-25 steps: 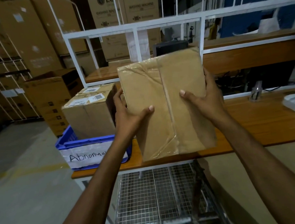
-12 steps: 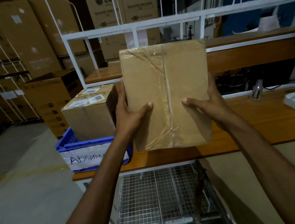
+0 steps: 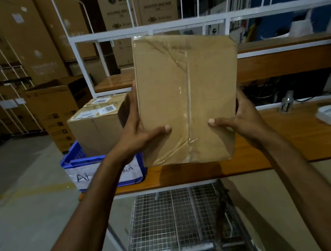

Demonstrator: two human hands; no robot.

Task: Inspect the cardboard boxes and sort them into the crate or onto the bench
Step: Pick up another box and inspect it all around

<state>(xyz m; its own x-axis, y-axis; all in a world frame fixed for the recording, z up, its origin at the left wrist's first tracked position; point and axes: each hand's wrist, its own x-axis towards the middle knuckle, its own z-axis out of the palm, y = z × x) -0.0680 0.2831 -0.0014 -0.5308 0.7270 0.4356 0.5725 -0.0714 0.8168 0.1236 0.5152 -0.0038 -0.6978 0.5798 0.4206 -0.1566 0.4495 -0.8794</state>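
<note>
A brown cardboard box (image 3: 184, 90) sealed with clear tape is held upright in front of me, above the wooden bench (image 3: 294, 131). My left hand (image 3: 140, 130) grips its lower left edge, thumb across the front face. My right hand (image 3: 240, 122) grips the lower right edge the same way. The blue crate (image 3: 75, 157) with a handwritten white label stands on the bench's left end. A second cardboard box (image 3: 96, 126) with printed labels sits inside it.
A white metal frame (image 3: 175, 27) rises behind the bench and carries an upper wooden shelf (image 3: 282, 42). A wire-mesh shelf (image 3: 176, 218) lies below the bench. Large cartons (image 3: 52, 115) stand on the floor at the left. A white object (image 3: 329, 114) lies at the bench's right edge.
Both hands have raised the box and turned it from tilted to square and upright. Their grip sits lower on its sides now.
</note>
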